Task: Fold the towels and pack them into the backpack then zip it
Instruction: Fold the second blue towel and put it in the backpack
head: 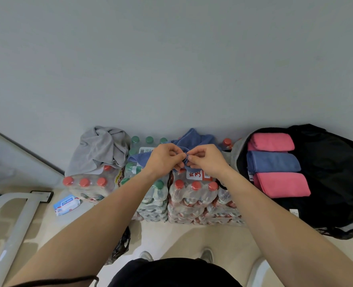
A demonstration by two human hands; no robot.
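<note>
A crumpled blue towel point(194, 139) lies on top of shrink-wrapped bottle packs point(192, 195) against the wall. My left hand point(164, 159) and my right hand point(205, 160) meet over it, and both pinch a bunched edge of the blue towel between fingertips. A crumpled grey towel point(101, 149) sits on the packs to the left. At the right lies an open black backpack point(327, 183), which holds a folded pink towel point(271, 141), a folded blue towel point(273, 162) and a second folded pink towel point(281, 184).
A pack of wet wipes point(66, 204) lies on the floor at the left, beside a white metal frame point(20, 224). A dark patterned bag point(121, 243) sits on the floor under my left forearm. The grey wall point(171, 69) stands right behind the packs.
</note>
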